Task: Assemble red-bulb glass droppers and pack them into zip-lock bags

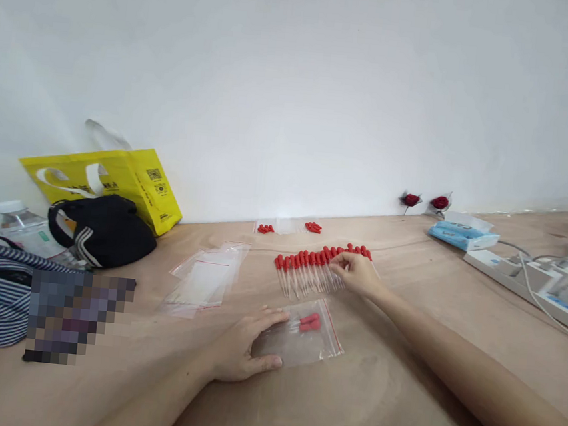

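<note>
A clear zip-lock bag (291, 348) lies flat in front of me, with two red-bulbed droppers (310, 321) inside it. My left hand (245, 346) rests on the bag's left side, thumb and fingers spread apart. Beyond the bag, several droppers with red bulbs (304, 258) and thin clear tubes lie side by side in a slanting row. The thumb and index finger of my right hand (356, 273) are pinched together at a dropper in the row's right half. That hand covers some of the tubes.
Clear bags (207, 279) overlap to the left. Against the wall lie more bagged red-bulbed droppers (314, 227). A yellow bag (158, 194), black pouch (111, 230) and water bottle (24, 228) stand at left. At right are a tissue pack (462, 235), wrapped roses (440, 202) and a power strip (508, 281).
</note>
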A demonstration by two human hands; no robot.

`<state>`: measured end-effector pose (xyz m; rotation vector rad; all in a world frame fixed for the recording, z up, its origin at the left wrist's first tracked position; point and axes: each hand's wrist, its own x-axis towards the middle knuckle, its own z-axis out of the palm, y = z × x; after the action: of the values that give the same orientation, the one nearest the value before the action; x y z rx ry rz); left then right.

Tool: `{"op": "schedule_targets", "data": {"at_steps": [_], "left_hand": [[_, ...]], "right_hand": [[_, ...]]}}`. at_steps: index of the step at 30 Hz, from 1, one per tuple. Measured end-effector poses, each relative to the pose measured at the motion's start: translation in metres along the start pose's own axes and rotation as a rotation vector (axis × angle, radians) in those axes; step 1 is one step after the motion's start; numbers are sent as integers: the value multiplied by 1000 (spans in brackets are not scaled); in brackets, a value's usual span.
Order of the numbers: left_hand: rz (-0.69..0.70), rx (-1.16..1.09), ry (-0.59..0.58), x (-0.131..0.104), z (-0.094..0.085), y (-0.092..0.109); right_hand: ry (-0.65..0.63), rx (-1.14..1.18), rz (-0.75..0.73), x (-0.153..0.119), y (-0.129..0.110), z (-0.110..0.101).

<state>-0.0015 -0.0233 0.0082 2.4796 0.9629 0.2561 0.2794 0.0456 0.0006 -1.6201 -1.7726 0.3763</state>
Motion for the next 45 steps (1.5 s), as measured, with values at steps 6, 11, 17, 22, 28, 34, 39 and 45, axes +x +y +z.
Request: {"op": "schedule_targets", "data": {"at_steps": [6,11,17,22,28,34,39,45], "left_hand": [[19,-6,-2,1,-2,4],[38,-12,68,-4,-3,1],[50,-17,9,-9,-7,1],[18,-7,8,-4,-8,10],[-4,-21,2,-2,-8,16],[3,4,21,-2,-6,14],[-43,9,14,-2,-4,11],[-41,7,17,-2,-4,11]], "right_hand": [[87,-160,86,55,2,12],[76,-125,89,72,8,23],[100,85,77,70,9,-3],[254,481,45,23,16,-33],[280,970,246,-48,33,-22],[206,1019,297,-69,19,-11],[208,1052,322,-71,13,-12],[226,1040,330,-71,12,-11]]}}
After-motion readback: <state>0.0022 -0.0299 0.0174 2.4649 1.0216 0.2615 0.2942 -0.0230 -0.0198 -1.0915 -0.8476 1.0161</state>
